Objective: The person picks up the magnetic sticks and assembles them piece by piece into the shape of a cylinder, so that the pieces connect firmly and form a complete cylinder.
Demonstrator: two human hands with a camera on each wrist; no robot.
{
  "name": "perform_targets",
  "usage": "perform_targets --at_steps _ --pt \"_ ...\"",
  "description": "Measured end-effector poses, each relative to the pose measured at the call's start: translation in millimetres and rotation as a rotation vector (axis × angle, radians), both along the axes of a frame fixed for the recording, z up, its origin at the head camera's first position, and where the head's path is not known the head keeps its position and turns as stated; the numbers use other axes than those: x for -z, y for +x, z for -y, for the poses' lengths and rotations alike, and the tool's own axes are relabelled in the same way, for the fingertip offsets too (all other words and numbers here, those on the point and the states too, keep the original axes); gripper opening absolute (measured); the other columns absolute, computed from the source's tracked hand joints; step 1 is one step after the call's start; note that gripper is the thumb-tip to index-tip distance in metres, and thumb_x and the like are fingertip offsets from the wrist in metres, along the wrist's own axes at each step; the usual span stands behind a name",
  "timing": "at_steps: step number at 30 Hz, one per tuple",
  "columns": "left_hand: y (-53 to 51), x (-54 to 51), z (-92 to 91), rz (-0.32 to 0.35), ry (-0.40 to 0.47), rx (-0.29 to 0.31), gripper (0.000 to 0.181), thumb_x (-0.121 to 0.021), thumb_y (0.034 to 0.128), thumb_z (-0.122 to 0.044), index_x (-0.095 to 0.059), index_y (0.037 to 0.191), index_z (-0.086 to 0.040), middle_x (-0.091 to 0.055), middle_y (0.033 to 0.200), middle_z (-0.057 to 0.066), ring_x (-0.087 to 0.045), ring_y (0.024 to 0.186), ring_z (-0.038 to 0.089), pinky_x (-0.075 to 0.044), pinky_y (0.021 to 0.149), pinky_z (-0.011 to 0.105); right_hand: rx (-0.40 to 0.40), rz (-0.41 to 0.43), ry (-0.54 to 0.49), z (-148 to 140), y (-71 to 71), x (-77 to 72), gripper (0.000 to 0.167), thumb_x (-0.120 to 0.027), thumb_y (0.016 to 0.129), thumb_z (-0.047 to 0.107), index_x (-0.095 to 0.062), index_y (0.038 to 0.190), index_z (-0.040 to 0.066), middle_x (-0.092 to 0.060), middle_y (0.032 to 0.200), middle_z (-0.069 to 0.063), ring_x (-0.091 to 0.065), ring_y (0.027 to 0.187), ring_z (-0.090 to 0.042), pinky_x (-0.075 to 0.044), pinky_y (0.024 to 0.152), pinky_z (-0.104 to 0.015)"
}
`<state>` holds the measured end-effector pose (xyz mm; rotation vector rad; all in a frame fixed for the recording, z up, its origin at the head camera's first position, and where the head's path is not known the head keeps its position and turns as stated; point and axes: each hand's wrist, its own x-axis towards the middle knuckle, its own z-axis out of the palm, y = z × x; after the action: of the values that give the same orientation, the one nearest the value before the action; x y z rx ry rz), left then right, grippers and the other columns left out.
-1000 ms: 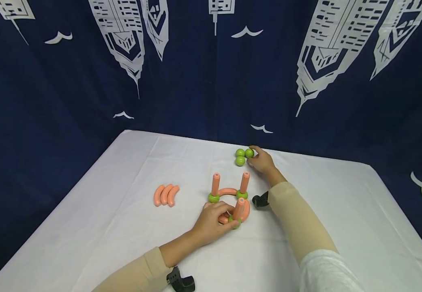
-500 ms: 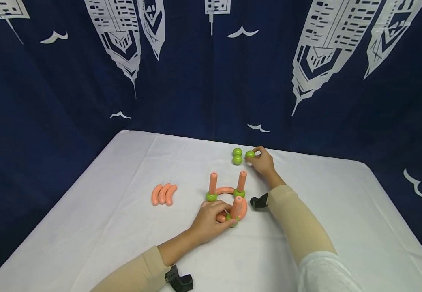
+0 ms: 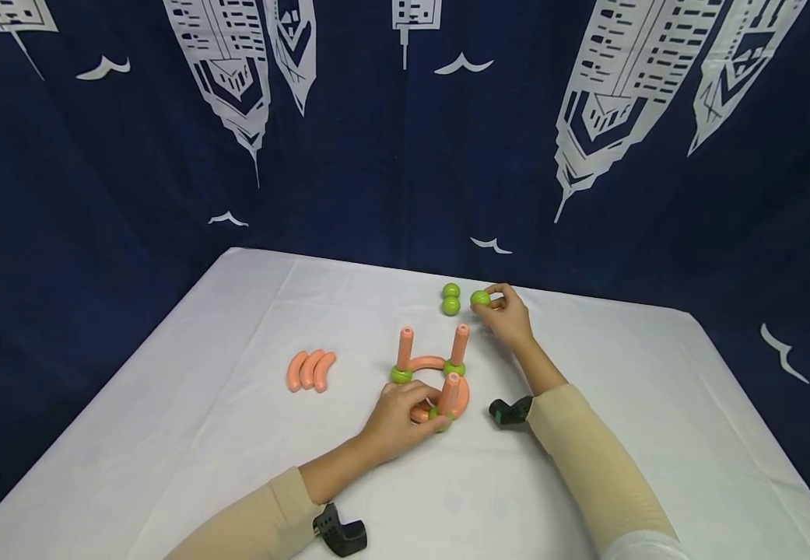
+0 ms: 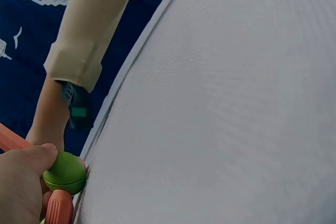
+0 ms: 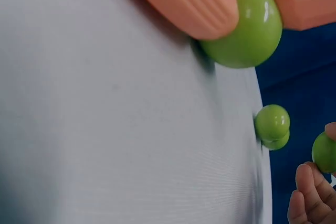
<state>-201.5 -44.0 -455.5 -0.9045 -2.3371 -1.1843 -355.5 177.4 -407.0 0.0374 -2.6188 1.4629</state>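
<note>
The grip of the right hand (image 3: 510, 317) is pinched on a green ball (image 3: 479, 299) near the far edge of the counter (image 3: 187, 467); the left hand (image 3: 397, 418) has its grip clamped on the near green joint (image 4: 65, 173) of an orange-and-green frame (image 3: 428, 363). The glossy ball could slip and roll off if that pinch loosens, and a left-hand jolt could tilt the near upright rod (image 3: 450, 391). Two loose green balls (image 3: 450, 306) sit nearby, three curved orange pieces (image 3: 311, 370) lie apart, and a far upright rod (image 3: 459, 344) stands between the hands.
</note>
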Motion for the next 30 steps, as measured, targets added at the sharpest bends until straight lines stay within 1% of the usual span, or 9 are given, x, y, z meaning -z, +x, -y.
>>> perform_targets --at_steps 4,7,9,11,16,23,27,30 --pt "-0.3 0.7 -1.0 0.012 -0.001 0.003 0.025 -0.082 0.0788 -0.025 -0.07 0.097 -0.012 -0.068 0.091 -0.004 -0.063 0.081 0.007 -0.039 0.08 0.034 -0.015 -0.03 -0.087 -4 12.9 -2.3 0.041 -0.071 0.087 0.018 -0.053 0.121 0.004 -0.061 0.082 -0.005 -0.056 0.061 -0.008 -0.042 0.057 -0.022" --pt "-0.1 0.9 -1.3 0.023 -0.004 0.001 0.025 -0.081 0.079 -0.025 -0.07 0.097 -0.012 -0.068 0.091 -0.005 -0.062 0.081 0.007 -0.038 0.08 0.034 -0.03 -0.042 -0.153 -6 22.9 -4.2 0.04 -0.071 0.087 0.015 -0.053 0.12 0.003 -0.061 0.081 -0.003 -0.056 0.062 -0.007 -0.044 0.06 -0.02" --pt "-0.2 1.3 -1.5 0.027 -0.006 -0.003 0.025 -0.082 0.0789 -0.024 -0.07 0.097 -0.012 -0.068 0.091 -0.005 -0.061 0.081 0.006 -0.038 0.08 0.034 -0.044 -0.049 -0.174 -6 30.5 -6.6 0.04 -0.071 0.087 0.014 -0.053 0.12 0.002 -0.061 0.081 -0.002 -0.057 0.062 -0.006 -0.045 0.061 -0.019" --pt "-0.6 1.9 -1.6 0.029 -0.007 -0.006 0.025 -0.082 0.0784 -0.024 -0.07 0.097 -0.012 -0.068 0.091 -0.005 -0.061 0.081 0.006 -0.038 0.08 0.034 -0.069 -0.066 -0.183 -5 39.5 -10.6 0.039 -0.071 0.087 0.012 -0.053 0.12 0.002 -0.062 0.083 -0.003 -0.057 0.063 -0.007 -0.047 0.062 -0.019" --pt "-1.2 2.7 -1.8 0.025 -0.003 -0.004 0.025 -0.083 0.0774 -0.023 -0.07 0.096 -0.012 -0.067 0.09 -0.005 -0.061 0.08 0.005 -0.038 0.079 0.035 -0.135 -0.136 -0.166 -5 61.9 -21.7 0.04 -0.072 0.086 0.009 -0.053 0.12 0.0 -0.063 0.085 -0.007 -0.058 0.063 -0.007 -0.048 0.061 -0.019" --pt "-1.7 3.4 -2.0 0.013 0.005 0.005 0.024 -0.082 0.0782 -0.024 -0.07 0.096 -0.013 -0.067 0.09 -0.005 -0.061 0.08 0.005 -0.038 0.078 0.034 -0.191 -0.199 -0.195 -4 88.2 -32.8 0.039 -0.074 0.085 0.005 -0.055 0.119 0.0 -0.064 0.086 -0.01 -0.057 0.063 -0.009 -0.047 0.059 -0.02" --pt "-1.6 2.9 -1.9 0.009 0.009 0.004 0.024 -0.082 0.0786 -0.025 -0.07 0.096 -0.013 -0.067 0.088 -0.005 -0.061 0.079 0.006 -0.039 0.079 0.034 -0.235 -0.234 -0.209 -2 101.6 -37.2 0.038 -0.073 0.085 0.001 -0.057 0.119 -0.003 -0.063 0.085 -0.01 -0.056 0.063 -0.011 -0.047 0.058 -0.02" --pt "-2.0 3.2 -1.7 0.003 0.008 0.005 0.024 -0.082 0.0791 -0.025 -0.07 0.096 -0.013 -0.067 0.089 -0.005 -0.061 0.079 0.006 -0.039 0.079 0.035 -0.288 -0.262 -0.217 0 112.1 -39.4 0.036 -0.072 0.084 -0.003 -0.058 0.117 -0.005 -0.063 0.084 -0.008 -0.055 0.064 -0.011 -0.046 0.058 -0.019"
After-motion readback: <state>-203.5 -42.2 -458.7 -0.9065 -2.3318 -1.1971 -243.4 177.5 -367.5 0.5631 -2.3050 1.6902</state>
